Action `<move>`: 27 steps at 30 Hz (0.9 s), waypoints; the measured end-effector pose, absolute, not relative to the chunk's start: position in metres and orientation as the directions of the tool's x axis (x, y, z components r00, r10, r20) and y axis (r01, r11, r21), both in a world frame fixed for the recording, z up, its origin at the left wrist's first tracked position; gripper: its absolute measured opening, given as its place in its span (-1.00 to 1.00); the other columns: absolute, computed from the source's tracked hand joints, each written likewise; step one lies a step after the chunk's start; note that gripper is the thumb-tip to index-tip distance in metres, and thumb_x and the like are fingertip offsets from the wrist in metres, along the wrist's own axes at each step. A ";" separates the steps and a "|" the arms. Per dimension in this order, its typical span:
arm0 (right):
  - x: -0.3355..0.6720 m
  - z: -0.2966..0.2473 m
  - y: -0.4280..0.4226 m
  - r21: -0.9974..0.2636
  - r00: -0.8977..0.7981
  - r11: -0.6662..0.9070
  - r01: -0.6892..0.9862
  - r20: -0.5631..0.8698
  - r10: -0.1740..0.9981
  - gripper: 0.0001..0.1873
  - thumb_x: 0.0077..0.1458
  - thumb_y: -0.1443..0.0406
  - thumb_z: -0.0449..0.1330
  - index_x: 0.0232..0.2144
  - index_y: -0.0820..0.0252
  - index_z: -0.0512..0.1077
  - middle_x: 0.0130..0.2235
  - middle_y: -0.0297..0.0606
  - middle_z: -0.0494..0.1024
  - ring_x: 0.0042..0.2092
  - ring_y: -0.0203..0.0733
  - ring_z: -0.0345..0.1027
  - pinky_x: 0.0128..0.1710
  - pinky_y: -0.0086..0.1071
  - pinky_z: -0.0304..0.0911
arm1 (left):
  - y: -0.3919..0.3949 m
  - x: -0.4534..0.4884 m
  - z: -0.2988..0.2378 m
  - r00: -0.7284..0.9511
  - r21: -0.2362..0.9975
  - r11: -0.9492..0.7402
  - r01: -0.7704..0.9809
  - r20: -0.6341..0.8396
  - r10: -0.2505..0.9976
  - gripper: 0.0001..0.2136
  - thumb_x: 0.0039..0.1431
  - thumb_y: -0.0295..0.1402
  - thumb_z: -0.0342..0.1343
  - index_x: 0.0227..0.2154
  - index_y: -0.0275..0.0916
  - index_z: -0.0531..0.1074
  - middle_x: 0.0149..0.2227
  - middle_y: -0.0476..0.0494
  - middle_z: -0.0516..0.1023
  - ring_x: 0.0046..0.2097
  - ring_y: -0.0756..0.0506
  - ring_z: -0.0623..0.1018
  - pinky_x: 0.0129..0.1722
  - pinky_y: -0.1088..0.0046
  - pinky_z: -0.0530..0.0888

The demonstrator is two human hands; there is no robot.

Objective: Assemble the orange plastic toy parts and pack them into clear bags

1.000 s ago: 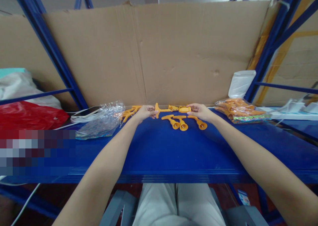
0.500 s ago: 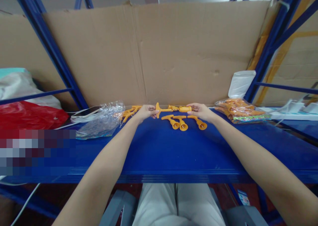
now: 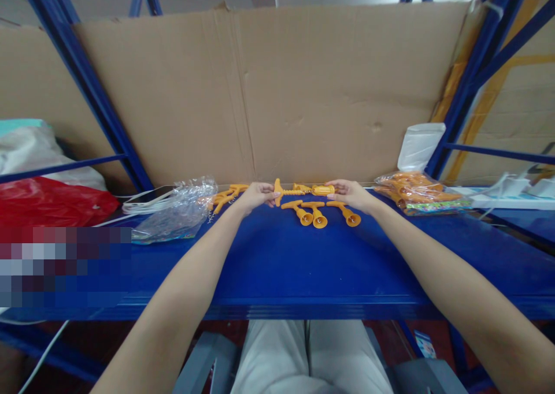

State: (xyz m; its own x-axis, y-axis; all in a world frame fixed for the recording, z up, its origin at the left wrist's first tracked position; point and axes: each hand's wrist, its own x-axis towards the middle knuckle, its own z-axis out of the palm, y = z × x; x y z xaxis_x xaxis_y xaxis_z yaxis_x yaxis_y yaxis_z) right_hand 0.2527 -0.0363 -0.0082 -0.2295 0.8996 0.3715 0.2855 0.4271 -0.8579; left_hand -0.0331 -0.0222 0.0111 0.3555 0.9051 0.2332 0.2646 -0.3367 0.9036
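Note:
My left hand (image 3: pixel 261 195) pinches the orange T-shaped handle (image 3: pixel 278 192) of a corkscrew; its orange threaded shaft points right. Opposite it, my right hand (image 3: pixel 350 194) grips an orange plastic sleeve (image 3: pixel 321 190) of a corkscrew by its right end. The shaft's tip is close to the sleeve; whether it has entered cannot be made out. Three assembled orange corkscrews (image 3: pixel 319 216) lie just in front, bell ends toward me. Behind the shaft sits another orange piece (image 3: pixel 300 186), partly hidden. Beside my left hand, several orange handles with metal spirals (image 3: pixel 225 197) are heaped.
A crumpled clear plastic bag (image 3: pixel 173 212) lies left, beside white cable (image 3: pixel 145 205). At right is a clear bag of orange parts (image 3: pixel 418 192), near a white power strip (image 3: pixel 494 199). A cardboard sheet (image 3: pixel 303 93) stands behind the blue shelf (image 3: pixel 303 267), between blue posts.
My left hand and the T-shaped handle have shifted slightly right, toward the sleeve. My right hand stays in place, still gripping the sleeve.

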 end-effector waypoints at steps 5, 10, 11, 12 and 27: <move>0.247 -0.007 -0.037 -0.828 -0.247 0.461 0.318 0.397 0.884 -0.57 -0.18 0.31 0.29 -0.17 0.25 0.40 -0.15 -0.15 0.52 -0.16 -0.17 0.42 -0.08 -0.19 0.31 | -0.024 -0.022 0.013 0.359 0.893 -0.349 0.284 0.239 0.902 -0.91 -0.04 -0.45 0.20 -0.52 -0.37 0.40 -0.64 0.01 0.43 -0.59 0.09 0.42 -0.51 0.55 0.42; 0.250 -0.003 -0.038 -0.777 -0.266 0.523 0.350 0.453 0.851 -0.53 -0.16 0.27 0.29 -0.13 0.24 0.39 -0.18 -0.16 0.53 -0.19 -0.17 0.43 -0.11 -0.21 0.34 | -0.027 -0.017 0.015 0.333 0.905 -0.341 0.256 0.248 0.910 -0.92 -0.03 -0.48 0.18 -0.53 -0.37 0.40 -0.65 0.03 0.40 -0.60 0.10 0.40 -0.53 0.55 0.40; 0.250 -0.002 -0.038 -0.768 -0.263 0.532 0.358 0.463 0.846 -0.52 -0.17 0.27 0.29 -0.12 0.25 0.39 -0.20 -0.17 0.54 -0.21 -0.17 0.44 -0.13 -0.21 0.34 | -0.027 -0.016 0.015 0.331 0.913 -0.328 0.242 0.240 0.913 -0.93 -0.03 -0.49 0.18 -0.52 -0.38 0.39 -0.65 0.02 0.40 -0.60 0.10 0.39 -0.54 0.56 0.40; 0.250 -0.002 -0.038 -0.760 -0.258 0.538 0.365 0.472 0.843 -0.51 -0.17 0.27 0.29 -0.11 0.25 0.39 -0.22 -0.17 0.54 -0.23 -0.17 0.44 -0.14 -0.21 0.35 | -0.028 -0.015 0.015 0.331 0.922 -0.312 0.227 0.229 0.916 -0.93 -0.02 -0.49 0.17 -0.52 -0.38 0.39 -0.65 0.02 0.40 -0.61 0.10 0.39 -0.54 0.56 0.39; 0.243 0.001 -0.050 -0.849 -0.321 0.380 0.368 0.268 0.908 -0.70 -0.16 0.10 0.27 -0.50 0.25 0.45 -0.53 -0.29 0.53 -0.45 -0.29 0.41 -0.31 -0.38 0.34 | -0.024 -0.015 0.007 0.332 0.923 -0.290 0.255 0.198 0.922 -0.95 0.02 -0.57 0.11 -0.50 -0.38 0.37 -0.67 0.06 0.41 -0.63 0.12 0.39 -0.55 0.59 0.40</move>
State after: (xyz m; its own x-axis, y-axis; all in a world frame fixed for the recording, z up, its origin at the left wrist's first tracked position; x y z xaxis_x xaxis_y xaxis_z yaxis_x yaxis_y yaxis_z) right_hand 0.2430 -0.0497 0.0010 -0.3206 0.9085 0.2681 0.3679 0.3802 -0.8486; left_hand -0.0146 -0.0236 0.0068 0.3320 0.9223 0.1980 0.2548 -0.2898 0.9226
